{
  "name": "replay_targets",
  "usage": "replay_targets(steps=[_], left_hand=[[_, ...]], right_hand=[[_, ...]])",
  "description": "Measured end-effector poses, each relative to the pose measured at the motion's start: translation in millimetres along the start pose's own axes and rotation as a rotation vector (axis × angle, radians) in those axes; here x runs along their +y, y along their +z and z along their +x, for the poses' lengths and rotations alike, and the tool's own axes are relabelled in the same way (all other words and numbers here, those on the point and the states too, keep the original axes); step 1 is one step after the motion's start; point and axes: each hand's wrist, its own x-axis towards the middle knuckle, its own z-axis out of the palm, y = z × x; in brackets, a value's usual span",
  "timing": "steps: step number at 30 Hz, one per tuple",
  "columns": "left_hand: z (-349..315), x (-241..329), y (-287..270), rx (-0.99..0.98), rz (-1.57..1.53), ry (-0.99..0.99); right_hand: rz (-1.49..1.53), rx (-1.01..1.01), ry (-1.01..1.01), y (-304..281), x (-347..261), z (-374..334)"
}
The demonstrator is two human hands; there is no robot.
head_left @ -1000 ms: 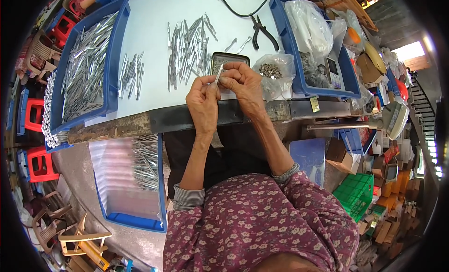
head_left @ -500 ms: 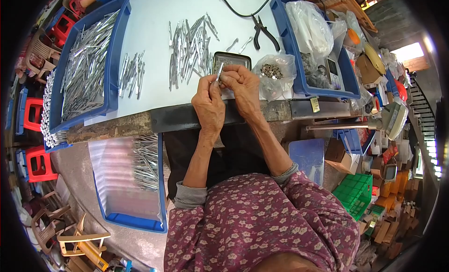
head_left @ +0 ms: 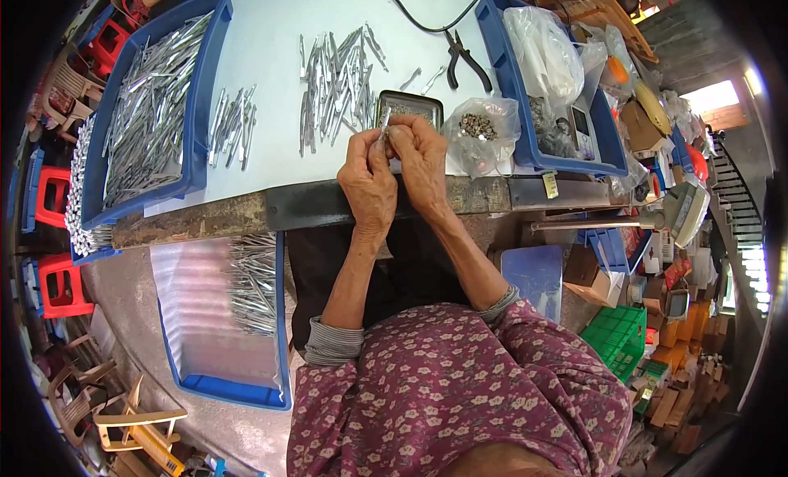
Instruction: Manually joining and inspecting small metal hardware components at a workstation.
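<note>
My left hand point(head_left: 368, 185) is closed in a pinch around a slim silver metal piece point(head_left: 386, 117), whose end sticks up past the fingertips. Against it presses my right hand point(head_left: 420, 167), thumb and fingers curled together; whatever they pinch is hidden. Just beyond the fingers lies a small dark-rimmed tin point(head_left: 433, 105) of tiny parts. A clear plastic bag point(head_left: 502, 153) beside my right hand holds small brownish metal bits point(head_left: 478, 126). Farther off, to the left, is a loose pile of slim silver metal pieces point(head_left: 335, 87), with a smaller bunch point(head_left: 233, 126) left of it.
A blue tray point(head_left: 197, 140) full of silver pieces stands at the left. Black-handled pliers point(head_left: 468, 62) lie near a blue bin point(head_left: 515, 83) with plastic bags. Below the table's worn front edge point(head_left: 197, 220) sits another blue tray point(head_left: 222, 387). A cable point(head_left: 410, 17) crosses the far side.
My right hand has shifted slightly left and its fingers have drawn closer to my left hand. The metal piece stays in my left fingers. The whole view has tilted a little.
</note>
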Motion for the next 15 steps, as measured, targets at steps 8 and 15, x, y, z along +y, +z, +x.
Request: replay_targets(steps=[8,15], left_hand=[[-1.0,-0.8,-1.5,0.002,-0.003,-0.016],[0.2,4.7,-2.0,-0.037,-0.028,-0.047]], right_hand=[[-0.019,0.044,-0.041,7.1,-1.4,-6.0],[-0.020,0.104,-0.127,10.7,9.4,-3.2]])
